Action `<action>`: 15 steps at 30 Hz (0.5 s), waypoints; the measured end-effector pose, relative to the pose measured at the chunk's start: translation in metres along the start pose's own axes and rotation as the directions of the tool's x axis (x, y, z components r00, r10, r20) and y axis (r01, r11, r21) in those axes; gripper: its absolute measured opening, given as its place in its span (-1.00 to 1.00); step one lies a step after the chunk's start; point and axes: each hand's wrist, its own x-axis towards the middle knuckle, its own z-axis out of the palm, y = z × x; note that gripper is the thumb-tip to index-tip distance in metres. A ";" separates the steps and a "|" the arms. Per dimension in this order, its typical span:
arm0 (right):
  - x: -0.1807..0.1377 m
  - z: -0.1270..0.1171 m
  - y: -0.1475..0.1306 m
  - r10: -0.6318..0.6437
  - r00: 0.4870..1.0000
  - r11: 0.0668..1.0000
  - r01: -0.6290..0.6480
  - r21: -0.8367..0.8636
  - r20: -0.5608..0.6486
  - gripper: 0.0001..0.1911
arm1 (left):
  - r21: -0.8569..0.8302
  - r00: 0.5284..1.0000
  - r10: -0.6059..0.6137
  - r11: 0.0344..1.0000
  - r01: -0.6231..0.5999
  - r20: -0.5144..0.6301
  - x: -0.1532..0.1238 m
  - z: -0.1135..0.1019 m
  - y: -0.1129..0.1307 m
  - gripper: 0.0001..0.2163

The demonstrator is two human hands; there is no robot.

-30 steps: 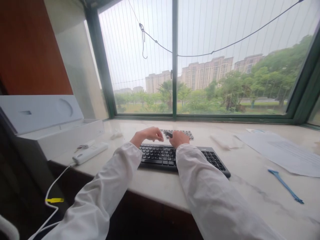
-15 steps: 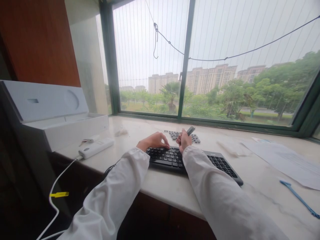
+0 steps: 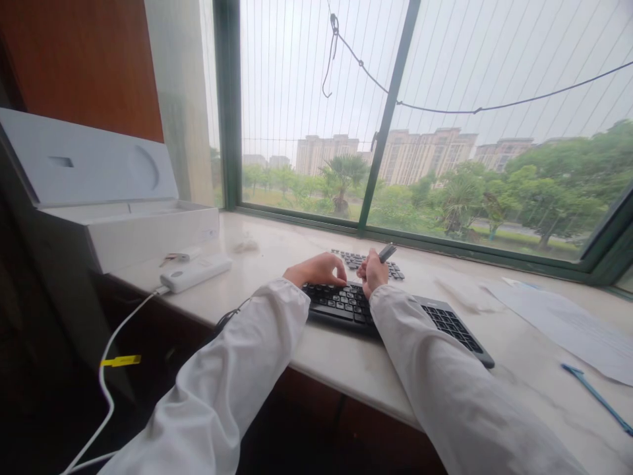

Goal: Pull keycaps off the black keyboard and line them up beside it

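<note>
A black keyboard (image 3: pixel 341 305) lies on the white marble surface below me. Its right part (image 3: pixel 452 326) shows a grid of dark squares that look like bare key sockets. Over its upper left keys, my left hand (image 3: pixel 319 269) is bent down with thumb and fingertips together at the keys; anything between them is hidden. Closed in a fist, my right hand (image 3: pixel 373 272) grips a slim grey-handled tool (image 3: pixel 387 251), whose working end I cannot see. Rows of loose dark keycaps (image 3: pixel 395 269) lie just behind the keyboard, partly covered by the right hand.
An open white box (image 3: pixel 153 231) stands at the left, near a white power bank (image 3: pixel 198 274) with a cable and keys (image 3: pixel 173 258). Paper (image 3: pixel 558 323), crumpled clear plastic (image 3: pixel 469 293) and a blue strap (image 3: pixel 596 396) lie at the right. A window (image 3: pixel 316 171) rises behind.
The view has shifted a little, so the hands and keyboard appear farther right. Both hands keep nearly the same pose at the keyboard, and the right still holds the tool.
</note>
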 end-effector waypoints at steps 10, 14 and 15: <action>-0.004 0.001 -0.004 0.045 0.999 0.992 -0.044 0.122 -0.005 -0.66 | 0.004 1.000 0.027 1.000 -0.027 0.006 0.000 0.000 -0.001 -0.82; -0.006 0.000 -0.009 0.110 0.994 0.987 -0.108 0.121 -0.008 -0.69 | -0.017 0.999 0.016 1.000 -0.015 0.032 0.000 0.000 -0.002 -0.80; -0.006 -0.001 -0.010 0.122 0.992 0.985 -0.120 0.124 -0.010 -0.70 | -0.019 0.999 0.016 1.000 -0.015 0.036 -0.001 -0.001 -0.002 -0.80</action>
